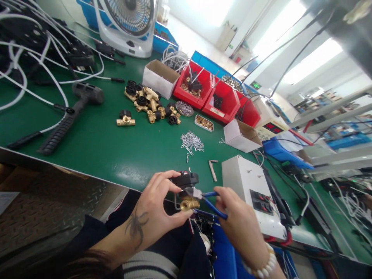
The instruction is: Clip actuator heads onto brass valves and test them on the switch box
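Observation:
My left hand (158, 203) is closed around a brass valve fitting (188, 203) with a black round cap (185, 179) on top, held just over the near edge of the green table (101, 143). My right hand (240, 223) grips blue-handled pliers (210, 201) whose jaws meet the fitting just under the cap. A thin wire clip hangs at the fitting's left side.
A pile of brass fittings with black caps (149, 104) lies mid-table, one apart (125, 118). Metal clips (191, 142), red bins (203, 91), white boxes (159, 77), a black mallet (71, 116), a fan (128, 25) and a white control box (250, 190) surround it.

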Demonstrator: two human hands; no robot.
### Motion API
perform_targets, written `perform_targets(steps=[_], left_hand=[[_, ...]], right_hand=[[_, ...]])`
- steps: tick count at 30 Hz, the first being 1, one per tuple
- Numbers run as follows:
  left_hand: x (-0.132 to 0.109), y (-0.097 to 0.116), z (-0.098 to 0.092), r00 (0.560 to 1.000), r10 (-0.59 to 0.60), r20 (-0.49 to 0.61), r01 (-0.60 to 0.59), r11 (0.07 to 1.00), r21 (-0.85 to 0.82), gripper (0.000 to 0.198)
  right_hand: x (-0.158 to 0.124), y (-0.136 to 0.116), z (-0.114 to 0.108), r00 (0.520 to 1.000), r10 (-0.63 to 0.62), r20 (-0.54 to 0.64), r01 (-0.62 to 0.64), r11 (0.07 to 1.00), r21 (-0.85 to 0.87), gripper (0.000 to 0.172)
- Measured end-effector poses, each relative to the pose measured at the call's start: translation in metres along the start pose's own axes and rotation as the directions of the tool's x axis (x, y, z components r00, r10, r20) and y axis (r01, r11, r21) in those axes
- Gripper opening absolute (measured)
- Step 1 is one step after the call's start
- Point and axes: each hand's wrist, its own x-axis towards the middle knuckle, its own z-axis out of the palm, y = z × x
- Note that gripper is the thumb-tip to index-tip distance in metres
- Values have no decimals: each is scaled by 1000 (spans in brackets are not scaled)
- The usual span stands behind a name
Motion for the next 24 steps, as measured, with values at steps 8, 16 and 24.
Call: perform_targets(steps=[8,16,24], left_hand=[[1,2,-1,1000,3,16,-3,1000,7,31],[-1,0,0,1000,23,-12,-23,1000,-4,32],[1,0,-2,1000,18,-10,-18,1000,0,32]], right_hand=[[-1,-2,-4,991,38,-125,-41,999,-21,20],[3,-7,-8,966,106,-235,-103,994,22,15],[0,-7,-11,945,171,-278,-157,985,71,13]])
